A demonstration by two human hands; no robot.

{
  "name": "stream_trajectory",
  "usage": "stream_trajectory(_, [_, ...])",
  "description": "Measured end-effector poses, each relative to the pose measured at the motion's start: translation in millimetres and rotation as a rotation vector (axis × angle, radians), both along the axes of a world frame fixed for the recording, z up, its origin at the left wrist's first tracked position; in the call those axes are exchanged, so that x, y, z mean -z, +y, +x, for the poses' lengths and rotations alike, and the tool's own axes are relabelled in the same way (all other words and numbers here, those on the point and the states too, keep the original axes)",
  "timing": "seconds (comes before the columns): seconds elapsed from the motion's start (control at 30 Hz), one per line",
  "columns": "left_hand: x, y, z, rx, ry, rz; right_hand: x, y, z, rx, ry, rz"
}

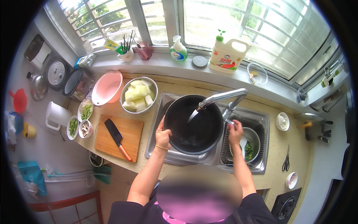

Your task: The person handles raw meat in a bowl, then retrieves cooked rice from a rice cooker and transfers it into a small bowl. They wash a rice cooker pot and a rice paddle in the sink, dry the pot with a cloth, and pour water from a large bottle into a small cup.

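Note:
A large black pot or wok [193, 134] is held over the left sink basin, its left rim gripped by my left hand [164, 135]. Water runs into it from the chrome faucet [221, 98]. My right hand [235, 131] has its fingers on the faucet's lever [229, 121]. Below that hand, a metal bowl [256, 137] with green leaves [248, 149] and a white spoon or ladle [243, 143] sits in a wire basket [262, 151] in the right basin.
Left of the sink, a cleaver [114, 133] lies on a wooden cutting board [100, 145]. Behind it stand a bowl of pale cut melon or gourd [139, 95] and a pink basin [107, 86]. Small bowls of cut vegetables [73, 127] are farther left. Black-handled scissors [285, 163] lie at right.

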State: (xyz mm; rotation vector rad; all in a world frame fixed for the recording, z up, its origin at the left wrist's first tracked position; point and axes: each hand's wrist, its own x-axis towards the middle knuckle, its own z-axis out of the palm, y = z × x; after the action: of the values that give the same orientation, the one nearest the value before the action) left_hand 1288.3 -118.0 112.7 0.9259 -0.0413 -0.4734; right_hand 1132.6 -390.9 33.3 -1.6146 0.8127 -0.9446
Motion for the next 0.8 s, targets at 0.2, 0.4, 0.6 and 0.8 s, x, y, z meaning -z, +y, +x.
stream_trajectory(0.2, [-7.4,30.1,8.4,-0.180,-0.418,0.300,0.7,-6.1,-11.6,0.134,-0.002,0.019])
stream_trajectory(0.4, [-35.1,41.1,-47.0,-0.320,-1.122,0.987,-80.1,116.7,3.7,-0.590,-0.169,0.914])
stream_trajectory(0.6, [-38.3,52.6,-83.7,-0.222,-1.421,1.022,-94.5,181.5,32.3,-0.775,-0.612,1.486])
stream_trajectory(0.8, [-25.2,62.4,-106.6,-0.146,-1.609,1.014,-83.7,190.9,2.1,-0.660,-0.682,1.486])
